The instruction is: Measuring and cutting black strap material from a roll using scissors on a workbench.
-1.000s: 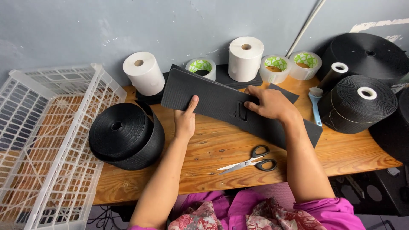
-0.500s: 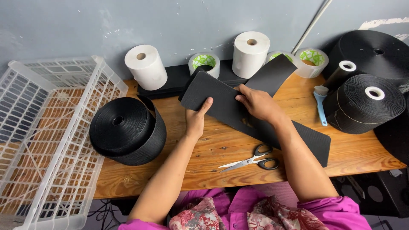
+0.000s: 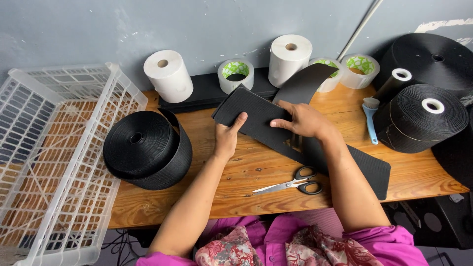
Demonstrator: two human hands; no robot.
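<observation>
A wide black fabric strip [image 3: 256, 116] lies diagonally across the wooden table [image 3: 197, 197]. My left hand [image 3: 227, 137] presses on its near left end, thumb on the fabric. On the strip's middle, my right hand [image 3: 303, 120] pins it where a flap [image 3: 303, 81] folds up and back toward the wall. The strip's other end [image 3: 369, 170] reaches the table's right front. Scissors [image 3: 290, 184] with black handles lie just in front of my hands.
A large black webbing roll [image 3: 148, 150] stands left of my hands. A white plastic basket [image 3: 54, 162] fills the left. White paper rolls [image 3: 169, 75], tape rolls [image 3: 235, 75], a blue brush [image 3: 370, 116] and more black rolls [image 3: 419, 118] line the back and right.
The strip has been pulled toward me and turned to a steeper diagonal. A flap has lifted and folded back near the wall. Both hands shifted with it.
</observation>
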